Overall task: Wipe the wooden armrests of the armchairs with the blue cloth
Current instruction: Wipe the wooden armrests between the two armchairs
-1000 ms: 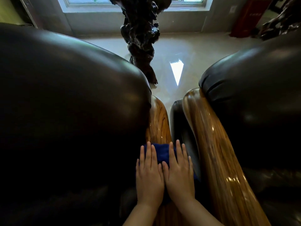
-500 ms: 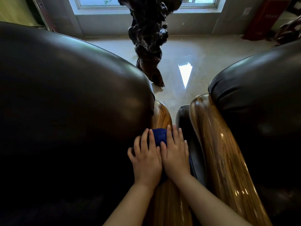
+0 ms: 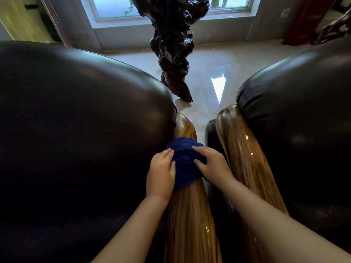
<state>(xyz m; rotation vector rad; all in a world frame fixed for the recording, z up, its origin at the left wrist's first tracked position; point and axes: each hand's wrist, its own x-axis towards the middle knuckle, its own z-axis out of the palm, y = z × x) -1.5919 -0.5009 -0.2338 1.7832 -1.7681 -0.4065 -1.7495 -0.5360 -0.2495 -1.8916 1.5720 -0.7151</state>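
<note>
A blue cloth (image 3: 183, 162) lies bunched over the far part of the left armchair's glossy wooden armrest (image 3: 190, 221). My left hand (image 3: 161, 173) grips the cloth's left side, fingers curled into it. Over on the cloth's right side, my right hand (image 3: 210, 164) grips it with bent fingers. A second wooden armrest (image 3: 245, 158), belonging to the right armchair, runs parallel just to the right with nothing on it.
Dark leather cushions bulge on both sides: the left armchair (image 3: 79, 130) and the right armchair (image 3: 300, 114). A narrow gap separates the two armrests. Beyond them stands a dark gnarled root sculpture (image 3: 172, 46) on a shiny pale floor (image 3: 214, 65) below a window.
Both hands have slid the cloth forward along the left armrest toward its far end. They went from lying flat on the cloth to spreading apart and gripping its sides, so it bunched up.
</note>
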